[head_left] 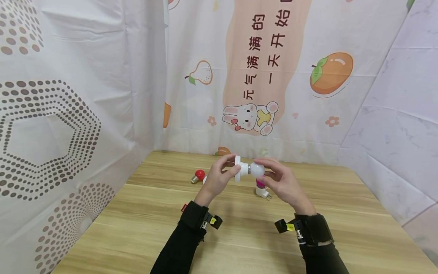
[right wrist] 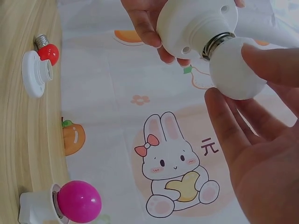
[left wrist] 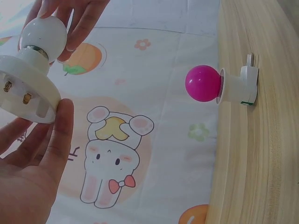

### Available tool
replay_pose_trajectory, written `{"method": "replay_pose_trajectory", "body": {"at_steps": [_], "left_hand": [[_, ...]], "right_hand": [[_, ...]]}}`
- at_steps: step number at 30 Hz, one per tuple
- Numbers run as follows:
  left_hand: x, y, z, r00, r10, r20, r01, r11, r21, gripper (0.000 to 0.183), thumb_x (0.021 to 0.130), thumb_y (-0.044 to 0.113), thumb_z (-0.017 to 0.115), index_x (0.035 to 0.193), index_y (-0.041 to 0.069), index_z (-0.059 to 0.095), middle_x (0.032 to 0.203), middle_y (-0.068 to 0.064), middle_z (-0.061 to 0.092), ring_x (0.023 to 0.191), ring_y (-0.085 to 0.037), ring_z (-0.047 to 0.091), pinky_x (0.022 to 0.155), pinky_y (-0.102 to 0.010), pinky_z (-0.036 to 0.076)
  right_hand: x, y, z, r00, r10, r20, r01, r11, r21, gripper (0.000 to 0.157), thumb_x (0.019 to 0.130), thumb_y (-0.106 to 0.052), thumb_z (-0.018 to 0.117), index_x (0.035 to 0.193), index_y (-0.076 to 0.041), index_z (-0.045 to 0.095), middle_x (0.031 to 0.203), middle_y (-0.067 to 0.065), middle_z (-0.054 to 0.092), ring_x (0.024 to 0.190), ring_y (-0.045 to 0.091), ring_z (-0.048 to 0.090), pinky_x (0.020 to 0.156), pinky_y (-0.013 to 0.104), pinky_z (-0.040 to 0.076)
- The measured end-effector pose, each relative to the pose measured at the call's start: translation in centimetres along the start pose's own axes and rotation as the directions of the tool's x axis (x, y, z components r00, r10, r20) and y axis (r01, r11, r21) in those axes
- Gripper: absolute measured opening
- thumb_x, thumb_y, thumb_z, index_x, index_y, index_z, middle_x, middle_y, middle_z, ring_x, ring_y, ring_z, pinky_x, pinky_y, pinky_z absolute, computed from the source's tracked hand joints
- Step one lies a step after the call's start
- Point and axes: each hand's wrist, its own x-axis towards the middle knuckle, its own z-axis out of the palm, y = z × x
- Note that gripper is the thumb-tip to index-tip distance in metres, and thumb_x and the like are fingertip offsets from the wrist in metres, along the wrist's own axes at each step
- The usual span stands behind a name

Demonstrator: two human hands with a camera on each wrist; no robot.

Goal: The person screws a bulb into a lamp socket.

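Note:
My left hand [head_left: 220,173] grips a white round lamp socket [head_left: 237,168] by its wide base, held up over the table. Two brass-coloured contacts show on the underside of the socket [left wrist: 28,93] in the left wrist view. A white light bulb [head_left: 257,169] sits in the mouth of the socket, part of its metal screw thread [right wrist: 216,45] still showing. Thumb and fingers of my right hand [head_left: 282,182] pinch the glass of this bulb [right wrist: 236,70]. Bulb and socket lie in one line, roughly level, between the two hands.
Behind the right hand stands a magenta bulb [left wrist: 203,83] in a white plug-in socket [left wrist: 238,86] on the wooden table [head_left: 232,236]. A red bulb [head_left: 200,175] lies at the left, beside another white socket [right wrist: 33,74]. Printed curtains [head_left: 191,110] close off the back and sides.

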Motion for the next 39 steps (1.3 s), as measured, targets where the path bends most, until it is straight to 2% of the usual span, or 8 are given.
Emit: {"method": "replay_pose_trajectory", "body": {"at_steps": [8, 15, 23, 26, 32, 34, 39], "left_hand": [[-0.01, -0.09, 0.02, 1.0, 0.003, -0.003, -0.003, 1.0, -0.007, 0.053, 0.097, 0.035, 0.06, 0.14, 0.003, 0.056, 0.123, -0.014, 0.061, 0.112, -0.026, 0.06, 0.084, -0.03, 0.055], [0.0, -0.18, -0.02, 1.0, 0.005, 0.002, -0.005, 1.0, -0.004, 0.052, 0.098, 0.032, 0.06, 0.141, 0.002, 0.056, 0.123, -0.015, 0.061, 0.112, -0.026, 0.06, 0.083, -0.03, 0.055], [0.07, -0.27, 0.0, 1.0, 0.015, 0.009, -0.015, 1.0, -0.015, 0.055, 0.097, 0.034, 0.063, 0.14, 0.001, 0.055, 0.122, -0.016, 0.061, 0.111, -0.027, 0.06, 0.084, -0.032, 0.056], [0.1, -0.31, 0.04, 1.0, 0.025, 0.01, -0.025, 0.999, -0.022, 0.056, 0.097, 0.035, 0.064, 0.14, 0.0, 0.055, 0.122, -0.016, 0.061, 0.111, -0.027, 0.06, 0.084, -0.031, 0.057], [0.15, -0.4, 0.14, 0.998, 0.055, 0.016, -0.055, 0.998, -0.01, 0.053, 0.096, 0.028, 0.066, 0.139, 0.001, 0.056, 0.123, -0.017, 0.061, 0.111, -0.03, 0.061, 0.086, -0.033, 0.058], [0.14, -0.38, 0.18, 0.998, 0.055, 0.017, -0.055, 0.998, -0.006, 0.054, 0.096, 0.031, 0.067, 0.139, 0.0, 0.056, 0.123, -0.016, 0.061, 0.111, -0.029, 0.061, 0.086, -0.034, 0.058], [0.12, -0.21, 0.27, 0.999, 0.043, 0.013, -0.043, 0.999, 0.015, 0.062, 0.094, 0.042, 0.067, 0.139, 0.0, 0.056, 0.123, -0.012, 0.061, 0.111, -0.024, 0.061, 0.087, -0.033, 0.058]], "right_hand": [[-0.01, -0.21, 0.05, 0.997, 0.075, -0.02, -0.075, 0.997, 0.0, 0.045, 0.094, 0.002, 0.069, 0.138, -0.002, 0.059, 0.137, 0.015, 0.056, 0.117, 0.023, 0.057, 0.098, 0.025, 0.051], [-0.06, -0.39, 0.08, 0.99, 0.134, -0.034, -0.135, 0.991, -0.016, 0.044, 0.097, -0.007, 0.068, 0.14, -0.003, 0.059, 0.136, 0.014, 0.058, 0.117, 0.031, 0.057, 0.096, 0.024, 0.051], [-0.11, -0.26, 0.15, 0.979, 0.195, -0.054, -0.198, 0.979, -0.046, 0.043, 0.101, -0.018, 0.065, 0.141, -0.005, 0.059, 0.127, 0.015, 0.063, 0.108, 0.021, 0.063, 0.091, 0.025, 0.054], [-0.06, -0.25, 0.18, 0.973, 0.223, -0.063, -0.225, 0.973, -0.043, 0.043, 0.103, -0.024, 0.062, 0.141, -0.005, 0.059, 0.123, 0.015, 0.065, 0.105, 0.022, 0.066, 0.091, 0.03, 0.054], [0.28, 0.2, 0.47, 0.964, 0.256, -0.075, -0.251, 0.965, 0.072, 0.041, 0.107, -0.027, 0.055, 0.126, 0.008, 0.063, 0.095, 0.019, 0.068, 0.081, 0.031, 0.071, 0.084, 0.04, 0.059], [0.34, 0.28, 0.59, 0.958, 0.274, -0.08, -0.266, 0.959, 0.096, 0.042, 0.107, -0.029, 0.054, 0.119, 0.01, 0.064, 0.087, 0.019, 0.067, 0.076, 0.028, 0.07, 0.08, 0.04, 0.06], [0.38, 0.07, 0.78, 0.935, 0.344, -0.086, -0.335, 0.936, 0.105, 0.053, 0.107, -0.04, 0.052, 0.106, 0.01, 0.067, 0.083, 0.02, 0.068, 0.07, 0.023, 0.069, 0.069, 0.038, 0.061]]}}
